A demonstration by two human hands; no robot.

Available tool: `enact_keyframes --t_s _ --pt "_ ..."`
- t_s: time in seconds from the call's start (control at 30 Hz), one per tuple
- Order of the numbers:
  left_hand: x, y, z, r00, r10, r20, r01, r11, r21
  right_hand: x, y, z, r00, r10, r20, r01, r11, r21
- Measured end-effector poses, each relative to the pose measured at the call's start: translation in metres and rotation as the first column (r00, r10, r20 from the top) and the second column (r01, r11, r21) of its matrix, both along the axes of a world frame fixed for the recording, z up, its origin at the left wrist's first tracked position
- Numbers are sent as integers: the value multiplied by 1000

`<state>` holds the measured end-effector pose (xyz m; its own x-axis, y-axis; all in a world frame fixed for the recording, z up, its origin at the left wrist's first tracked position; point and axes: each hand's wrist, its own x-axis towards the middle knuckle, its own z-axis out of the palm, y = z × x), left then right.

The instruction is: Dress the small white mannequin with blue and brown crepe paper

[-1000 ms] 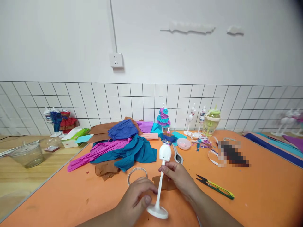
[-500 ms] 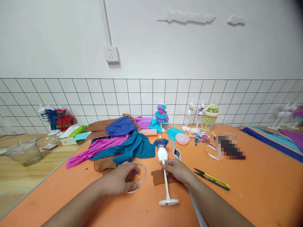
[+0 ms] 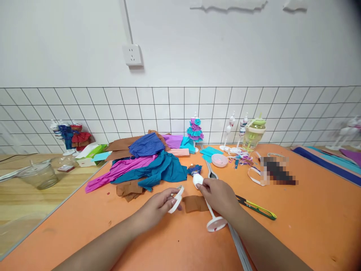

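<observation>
My left hand point(image 3: 158, 206) is closed on a roll of white tape point(image 3: 177, 200), held up just over the orange table. In my right hand point(image 3: 218, 195) is a small white dress-form stand point(image 3: 197, 180), gripped around its lower body and tilted. Dark blue crepe paper point(image 3: 194, 170) wraps its upper end, and its round base point(image 3: 216, 224) points toward me. A piece of brown crepe paper point(image 3: 194, 203) lies on the table between my hands, partly behind the stand. Thread snips point(image 3: 258, 209) with yellow and green handles rest right of my right hand, their tips hidden by it.
Crumpled crepe paper point(image 3: 166, 169) in teal, magenta, blue and brown is heaped at the left. Behind stand a ruffled dress form point(image 3: 195, 130), a pink bowl point(image 3: 219, 160), two white forms and a green-lidded bottle point(image 3: 254, 135). A grey strip point(image 3: 239, 248) runs toward me.
My left hand has picked the tape roll up off the table and moved right. My right hand has shifted up the stand, which now tilts more, its base swung right.
</observation>
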<state>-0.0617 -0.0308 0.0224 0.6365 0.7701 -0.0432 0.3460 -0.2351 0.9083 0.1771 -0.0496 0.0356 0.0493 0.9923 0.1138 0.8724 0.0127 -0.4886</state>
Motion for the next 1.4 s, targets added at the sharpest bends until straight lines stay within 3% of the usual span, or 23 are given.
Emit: enact_keyframes --t_s 0.1,0.17,0.4,0.5,0.63,0.8,0.9,1.0,1.07,1.27,1.4 --pt "14 -10 -12 961 34 273 11 987 -161 -15 -12 5 980 149 -130 -149 989 9" --pt "21 -15 -19 933 38 359 41 977 -210 -23 -17 3 946 198 -258 -208 978 -13" --pt "25 -24 -26 811 -2 585 192 945 -263 -27 -13 -6 861 177 -476 -234 970 -62" --pt "24 -24 -24 759 75 647 147 948 -283 -28 -14 -4 852 212 -479 -270 961 -56" --pt "25 -24 -18 764 161 624 44 953 -299 -31 -20 -1 898 308 -315 -307 950 53" --pt "25 -25 -13 813 197 548 -71 968 -242 -35 -26 -2 842 485 -236 -477 874 95" --pt "23 -23 -11 806 238 542 -136 966 -222 -35 -28 -3 843 511 -170 -504 859 84" --pt "21 -21 -9 799 283 530 -196 957 -214 -32 -28 -2 882 456 -120 -438 886 149" --pt "20 -21 -8 800 277 533 -197 959 -203 -29 -27 -2 900 421 -110 -386 889 248" --pt "24 -27 -11 827 173 535 -100 982 -162 -27 -27 -4 825 562 -66 -471 747 469" --pt "29 -31 -12 852 162 498 -77 979 -187 -29 -30 -5 834 549 -44 -441 714 544"
